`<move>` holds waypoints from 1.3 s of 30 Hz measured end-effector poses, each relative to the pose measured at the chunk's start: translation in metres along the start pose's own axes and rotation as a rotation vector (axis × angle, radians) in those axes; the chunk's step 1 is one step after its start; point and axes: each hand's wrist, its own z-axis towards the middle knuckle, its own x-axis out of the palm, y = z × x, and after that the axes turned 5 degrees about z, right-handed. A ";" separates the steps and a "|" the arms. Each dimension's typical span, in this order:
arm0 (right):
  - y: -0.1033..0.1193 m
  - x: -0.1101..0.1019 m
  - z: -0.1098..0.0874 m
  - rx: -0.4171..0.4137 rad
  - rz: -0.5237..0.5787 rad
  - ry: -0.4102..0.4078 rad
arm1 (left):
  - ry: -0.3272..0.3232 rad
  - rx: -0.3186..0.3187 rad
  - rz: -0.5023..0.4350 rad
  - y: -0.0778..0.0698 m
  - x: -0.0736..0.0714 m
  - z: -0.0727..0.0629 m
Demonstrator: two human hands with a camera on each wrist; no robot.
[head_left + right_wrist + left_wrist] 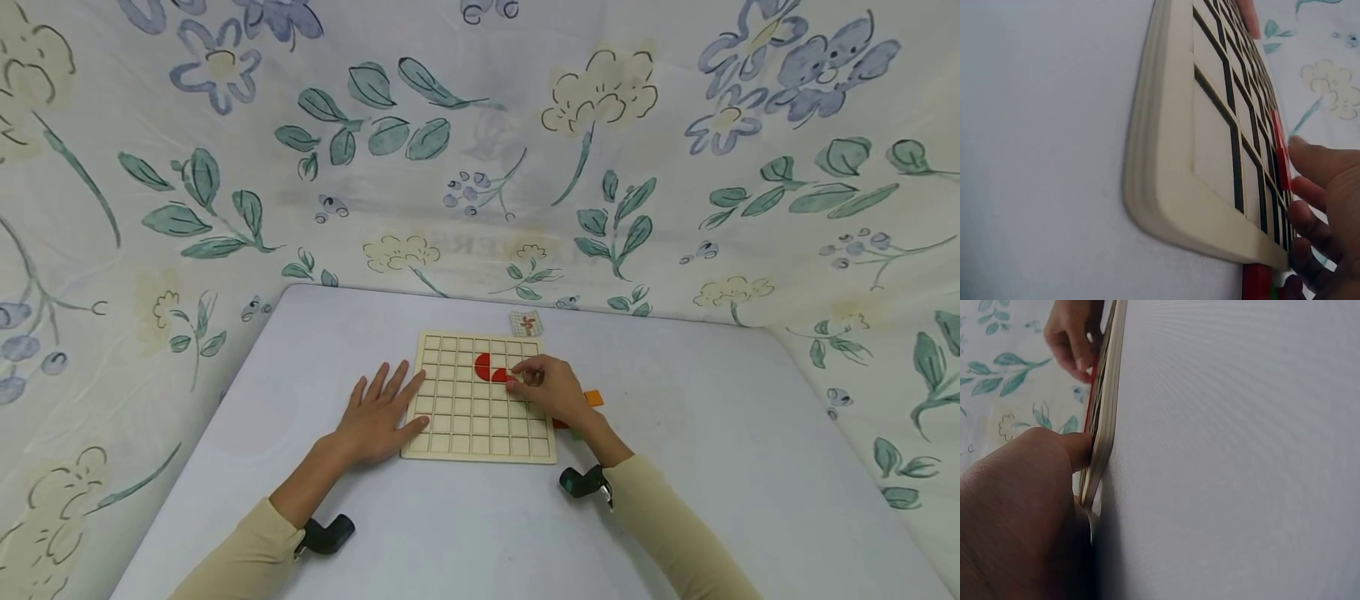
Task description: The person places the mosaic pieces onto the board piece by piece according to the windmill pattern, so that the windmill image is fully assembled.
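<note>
A square wooden grid board [480, 459] lies on the white table. On its upper middle cells sit red pieces with curved edges [482, 367], partly forming a round shape. My right hand [553, 387] reaches over the board's right side, thumb and forefinger pinching a small red piece [1283, 169] beside the others; the fingers cover part of it. My left hand [375, 425] rests with spread fingers along the board's left edge. In the left wrist view, the left thumb [1075, 450] touches the side of the board.
Beyond the board's top edge lies a small card [527, 324] with a red pattern on a grid. Right of the board, partly behind the right wrist, are an orange square [594, 398] and a red block [1257, 281], with a bit of green near them. A floral cloth [480, 225] hangs behind the table.
</note>
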 end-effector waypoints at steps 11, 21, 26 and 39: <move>0.002 0.002 0.003 0.018 -0.047 -0.029 | -0.004 -0.004 0.011 -0.002 -0.002 -0.001; -0.001 0.003 0.001 -0.045 -0.016 -0.029 | 0.012 -0.012 0.018 0.001 0.001 0.001; -0.004 0.002 -0.003 -0.096 0.000 -0.034 | 0.015 -0.008 0.011 0.002 0.004 0.002; -0.012 -0.014 -0.010 -0.126 0.050 -0.026 | 0.012 -0.010 0.009 -0.001 0.001 0.000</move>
